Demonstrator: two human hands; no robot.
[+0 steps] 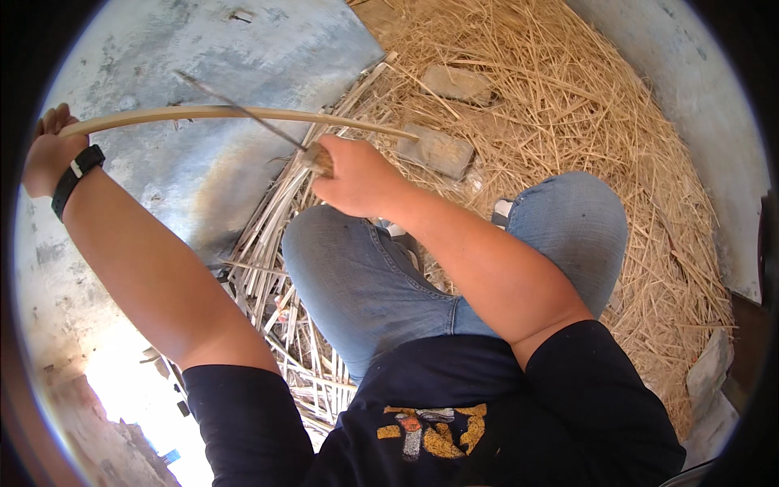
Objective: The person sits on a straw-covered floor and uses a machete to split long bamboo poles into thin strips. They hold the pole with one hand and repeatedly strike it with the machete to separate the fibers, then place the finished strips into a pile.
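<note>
My left hand (pixel 50 154), with a dark watch on its wrist, is raised at the far left and closed on one end of a long, pale bamboo strip (pixel 182 113). The strip bows across to the right, its far end at a flat brick (pixel 442 152) on the ground. Above my left knee, my right hand (pixel 357 177) grips the wooden handle of a knife (pixel 318 160). Its narrow dark blade points up and left, crossing the strip near its middle; whether the two touch I cannot tell.
Straw-like shavings (pixel 552 89) cover the floor ahead and right. A second brick (pixel 457 84) lies farther off. Split strips (pixel 264 219) are heaped by my left knee. A grey wall panel (pixel 292 49) stands at the left, another wall (pixel 690 97) at the right.
</note>
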